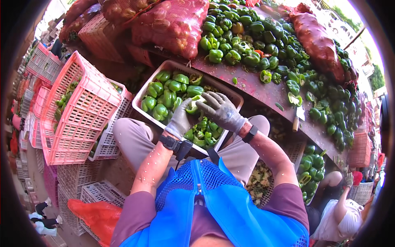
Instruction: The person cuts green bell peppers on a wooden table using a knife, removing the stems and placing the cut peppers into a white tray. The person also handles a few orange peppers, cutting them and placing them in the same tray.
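Both my hands wear grey work gloves and meet above a white plastic crate (142, 108) between my knees. My left hand (182, 119) grips a cut green bell pepper (194, 104), whose pale inside shows. Over its right side reaches my right hand (220, 109), fingers spread; its fingertips are at the pepper, and whether they touch it is hard to tell. Whole green bell peppers (169, 98) fill the crate's left part. Cut pepper pieces (206, 131) lie in its near corner, below my hands. Seeds cling to my left forearm.
A long table (253, 89) carries heaped green peppers (259, 37), net sacks (172, 26) and a wooden-handled knife (297, 119) at its edge. Pink crates (89, 114) stack at left, beside an orange-red sack (95, 216). Pepper scraps (260, 182) lie by my right knee; another person (342, 216) sits at right.
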